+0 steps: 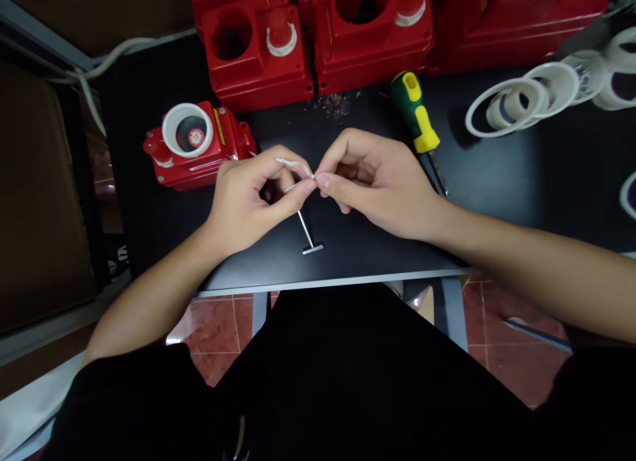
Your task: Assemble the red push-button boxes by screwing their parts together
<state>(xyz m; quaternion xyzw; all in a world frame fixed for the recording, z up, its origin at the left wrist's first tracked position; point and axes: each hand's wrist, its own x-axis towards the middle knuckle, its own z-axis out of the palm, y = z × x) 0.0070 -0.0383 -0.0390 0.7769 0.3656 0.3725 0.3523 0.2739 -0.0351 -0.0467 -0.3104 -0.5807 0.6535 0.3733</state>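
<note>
Both hands meet above the black table (497, 183) near its front edge. My left hand (251, 199) is closed in a pinch on a thin white strip (293, 164) that arches over its fingers. My right hand (375, 179) pinches the same strip at its right end, fingertips touching those of the left. Just below the hands a small metal T-shaped pin (309, 236) lies on the table. A red housing with a white ring and round insert (191, 143) sits just left of my left hand.
Several larger red housings (318, 37) line the back of the table. A green and yellow screwdriver (416, 113) lies behind my right hand. White rings (536, 93) are spread at the right. A white cable (99, 70) runs at the left. Red floor tiles show below the table edge.
</note>
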